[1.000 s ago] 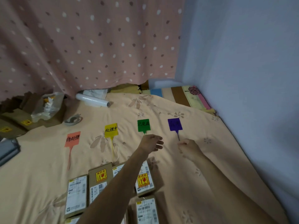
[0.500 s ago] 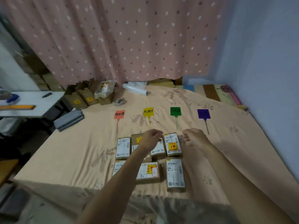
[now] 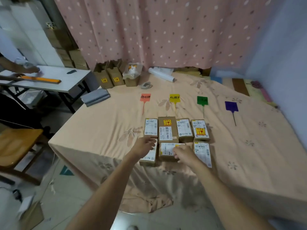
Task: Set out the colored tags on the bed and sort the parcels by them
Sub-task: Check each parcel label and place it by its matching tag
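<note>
Four tags lie in a row on the peach bed sheet: a red tag, a yellow tag, a green tag and a purple tag. Below them sit several cardboard parcels in two rows, among them a tall brown parcel and a front-row middle parcel. My left hand hovers over the front-left parcel, fingers spread, empty. My right hand rests over the front-row middle parcel with fingers curled down; a grip is not visible.
Open cardboard boxes, a white roll and a tape roll sit at the bed's far edge, grey folded cloth at its left corner. A white table with another person's hands stands left, an orange chair nearer.
Both hands have drawn back from the tags toward the front row of parcels. The view has pulled back and down, showing the bed's near edge and floor.
</note>
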`<state>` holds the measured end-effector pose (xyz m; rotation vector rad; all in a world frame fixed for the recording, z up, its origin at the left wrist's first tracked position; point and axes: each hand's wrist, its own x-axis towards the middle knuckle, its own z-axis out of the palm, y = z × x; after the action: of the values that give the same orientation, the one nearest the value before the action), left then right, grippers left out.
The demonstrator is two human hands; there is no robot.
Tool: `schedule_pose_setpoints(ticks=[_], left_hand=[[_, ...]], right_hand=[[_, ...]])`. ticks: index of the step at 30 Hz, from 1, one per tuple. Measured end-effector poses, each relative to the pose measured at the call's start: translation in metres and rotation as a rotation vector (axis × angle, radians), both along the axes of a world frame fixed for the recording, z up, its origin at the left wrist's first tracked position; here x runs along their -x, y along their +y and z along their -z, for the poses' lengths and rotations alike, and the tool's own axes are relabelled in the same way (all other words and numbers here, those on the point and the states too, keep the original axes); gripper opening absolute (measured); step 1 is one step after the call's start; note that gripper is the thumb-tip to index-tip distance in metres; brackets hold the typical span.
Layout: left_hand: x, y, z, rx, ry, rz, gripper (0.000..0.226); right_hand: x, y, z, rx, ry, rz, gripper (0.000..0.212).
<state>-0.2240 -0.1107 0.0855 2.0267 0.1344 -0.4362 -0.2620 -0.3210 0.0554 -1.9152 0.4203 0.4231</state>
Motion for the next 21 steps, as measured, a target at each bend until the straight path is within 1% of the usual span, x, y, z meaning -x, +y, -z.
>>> schedule_pose_setpoints(ticks=[2, 4, 6, 9, 10, 13, 15, 18, 21], left_hand=[[-0.004, 0.02, 0.012, -0.01, 0.027, 0.007, 0.029], [-0.008, 0.038, 0.025, -0.017, 0.055, 0.003, 0.029], [-0.011, 0.054, 0.038, -0.047, 0.043, 0.026, 0.03], [-0.013, 0.072, 0.056, -0.253, -0.066, 0.123, 0.035], [-0.014, 0.075, 0.063, -0.292, -0.071, 0.155, 0.038], [-0.017, 0.08, 0.082, -0.287, 0.028, 0.223, 0.052], [-0.019, 0.08, 0.092, -0.272, 0.097, 0.252, 0.056], [-0.02, 0.079, 0.104, -0.243, 0.155, 0.279, 0.05], [-0.019, 0.075, 0.113, -0.224, 0.183, 0.288, 0.042]], right_hand=[[-0.001, 0.026, 0.008, -0.004, 0.03, -0.006, 0.042], [-0.003, 0.051, 0.013, -0.008, 0.077, 0.009, 0.036], [-0.005, 0.071, 0.018, -0.003, 0.113, 0.034, 0.032], [-0.01, 0.094, 0.024, 0.044, 0.157, 0.057, 0.025], [-0.012, 0.101, 0.027, 0.069, 0.166, 0.062, 0.024], [-0.016, 0.117, 0.038, 0.183, 0.158, 0.045, 0.022], [-0.016, 0.125, 0.046, 0.236, 0.177, -0.004, 0.024], [-0.013, 0.13, 0.053, 0.229, 0.19, -0.017, 0.033], [-0.013, 0.128, 0.058, 0.206, 0.197, -0.01, 0.028]])
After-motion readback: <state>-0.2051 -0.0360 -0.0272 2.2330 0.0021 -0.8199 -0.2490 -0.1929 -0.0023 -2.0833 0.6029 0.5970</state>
